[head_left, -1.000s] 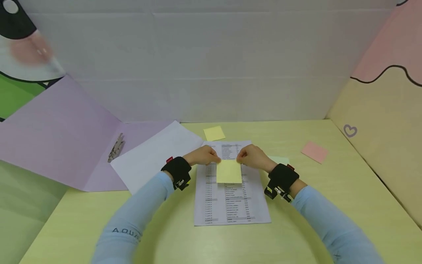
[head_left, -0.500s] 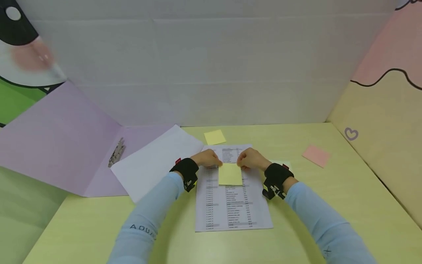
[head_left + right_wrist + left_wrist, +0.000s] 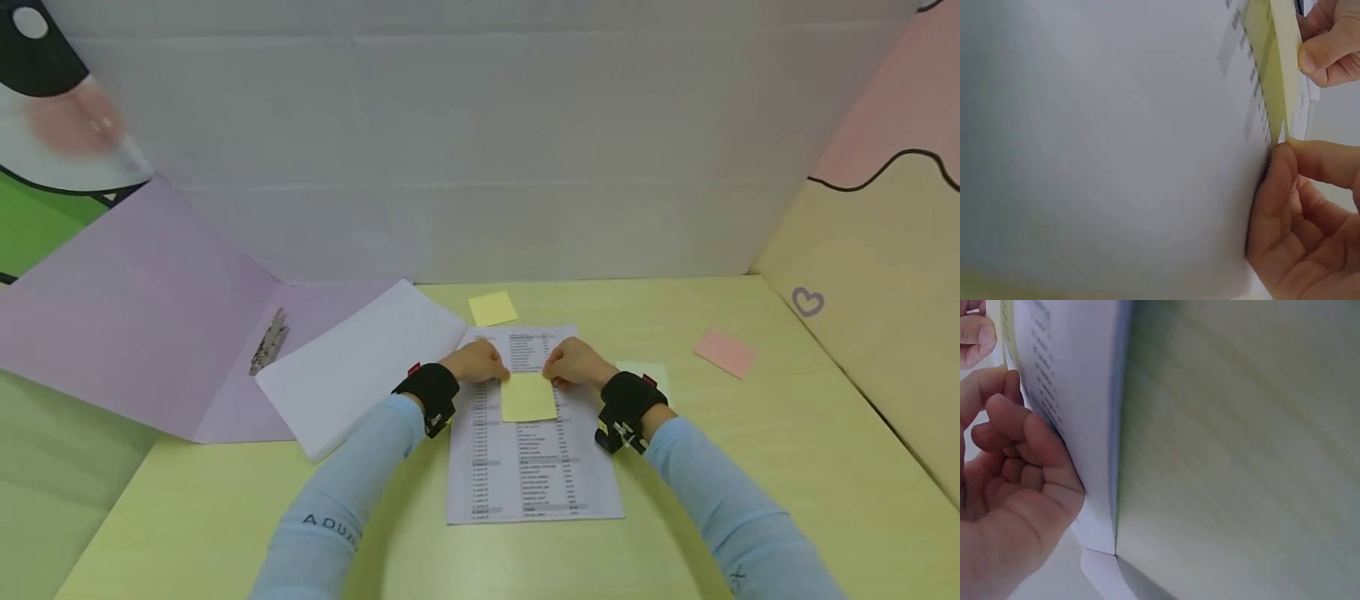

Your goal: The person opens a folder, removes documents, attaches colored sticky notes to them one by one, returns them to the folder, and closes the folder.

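Note:
A yellow sticky note (image 3: 528, 398) lies over the upper middle of a printed sheet (image 3: 536, 483) of tabular text. My left hand (image 3: 477, 362) pinches the note's upper left corner between thumb and index finger. At the upper right corner, my right hand (image 3: 577, 363) pinches it the same way. Seen in the right wrist view, the note (image 3: 1279, 62) stands slightly off the paper near the fingertips of the right hand (image 3: 1310, 212). The left wrist view has the left hand's (image 3: 1019, 481) lower fingers curled, resting against the page.
An open purple folder (image 3: 150, 317) with a metal clip (image 3: 268, 342) stands at the left. A turned white page (image 3: 367, 358) lies partly over it. Another yellow note (image 3: 492, 308) is behind the sheet. A pale green note (image 3: 651, 375) and a pink note (image 3: 725, 353) lie right.
Both hands keep their pinch on the sticky note, which has shifted slightly rightward over the sheet. The left forearm has come a little inward. The head view has moved slightly.

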Action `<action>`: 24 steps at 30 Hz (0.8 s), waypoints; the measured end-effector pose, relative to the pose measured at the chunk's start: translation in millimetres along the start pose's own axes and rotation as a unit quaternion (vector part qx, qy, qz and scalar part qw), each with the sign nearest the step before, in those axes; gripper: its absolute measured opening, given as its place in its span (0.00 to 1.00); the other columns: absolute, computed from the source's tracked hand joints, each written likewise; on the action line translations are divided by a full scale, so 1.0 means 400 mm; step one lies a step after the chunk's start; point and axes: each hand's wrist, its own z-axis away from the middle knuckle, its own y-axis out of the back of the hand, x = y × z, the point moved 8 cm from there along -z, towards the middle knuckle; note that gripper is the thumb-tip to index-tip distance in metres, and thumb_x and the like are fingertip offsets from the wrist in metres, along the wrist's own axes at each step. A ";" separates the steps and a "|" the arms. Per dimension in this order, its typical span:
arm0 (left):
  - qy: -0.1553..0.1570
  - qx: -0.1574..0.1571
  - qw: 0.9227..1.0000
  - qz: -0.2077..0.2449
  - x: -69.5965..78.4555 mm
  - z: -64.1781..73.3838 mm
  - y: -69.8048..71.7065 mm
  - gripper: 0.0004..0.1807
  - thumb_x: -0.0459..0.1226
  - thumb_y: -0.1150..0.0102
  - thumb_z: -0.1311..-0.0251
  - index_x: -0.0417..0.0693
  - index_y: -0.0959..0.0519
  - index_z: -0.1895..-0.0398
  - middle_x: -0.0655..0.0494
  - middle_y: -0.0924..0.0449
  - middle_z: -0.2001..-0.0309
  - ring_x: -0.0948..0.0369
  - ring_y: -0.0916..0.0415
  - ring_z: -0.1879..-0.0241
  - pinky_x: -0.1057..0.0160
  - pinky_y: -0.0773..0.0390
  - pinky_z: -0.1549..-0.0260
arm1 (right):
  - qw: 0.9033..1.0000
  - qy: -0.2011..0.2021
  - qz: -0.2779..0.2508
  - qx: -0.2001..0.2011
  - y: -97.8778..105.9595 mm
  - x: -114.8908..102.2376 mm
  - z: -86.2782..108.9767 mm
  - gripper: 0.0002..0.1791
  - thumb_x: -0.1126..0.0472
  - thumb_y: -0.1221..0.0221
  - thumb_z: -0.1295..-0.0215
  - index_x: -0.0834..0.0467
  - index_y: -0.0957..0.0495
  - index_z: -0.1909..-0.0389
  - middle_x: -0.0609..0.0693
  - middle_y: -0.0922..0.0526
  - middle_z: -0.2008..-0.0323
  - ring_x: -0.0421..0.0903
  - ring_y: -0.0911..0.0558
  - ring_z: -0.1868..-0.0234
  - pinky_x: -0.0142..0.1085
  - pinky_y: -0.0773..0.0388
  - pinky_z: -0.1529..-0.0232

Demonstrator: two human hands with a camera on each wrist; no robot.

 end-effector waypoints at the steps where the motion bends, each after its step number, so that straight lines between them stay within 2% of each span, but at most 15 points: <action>1: 0.000 0.003 1.000 -0.006 0.002 0.001 0.001 0.12 0.42 0.42 0.44 0.45 0.20 0.78 0.59 0.33 0.83 0.64 0.38 0.81 0.70 0.39 0.80 | 1.000 0.004 0.014 0.004 0.000 -0.003 0.001 0.06 0.65 0.42 0.44 0.65 0.20 0.71 0.48 0.23 0.81 0.39 0.27 0.82 0.27 0.31 0.79; 7: 0.013 0.009 0.999 -0.032 0.007 0.007 0.002 0.11 0.42 0.41 0.44 0.44 0.18 0.76 0.59 0.32 0.83 0.64 0.38 0.81 0.70 0.39 0.81 | 0.998 0.017 0.057 0.013 -0.003 -0.013 0.002 0.07 0.63 0.43 0.43 0.63 0.19 0.73 0.47 0.24 0.82 0.39 0.28 0.83 0.27 0.33 0.80; 18: 0.016 0.029 0.998 -0.051 0.015 0.012 0.006 0.12 0.41 0.41 0.45 0.42 0.20 0.77 0.59 0.32 0.84 0.64 0.38 0.82 0.70 0.40 0.83 | 0.998 0.016 0.054 0.013 0.001 -0.024 0.010 0.07 0.63 0.43 0.43 0.64 0.20 0.74 0.49 0.24 0.81 0.39 0.28 0.82 0.27 0.33 0.80; 24: 0.023 0.037 0.998 -0.041 0.012 0.012 0.000 0.11 0.41 0.41 0.44 0.42 0.19 0.75 0.58 0.30 0.82 0.63 0.36 0.81 0.70 0.39 0.82 | 0.999 0.009 0.051 0.012 0.002 -0.022 0.015 0.07 0.63 0.43 0.43 0.63 0.20 0.74 0.48 0.24 0.82 0.40 0.28 0.82 0.27 0.34 0.80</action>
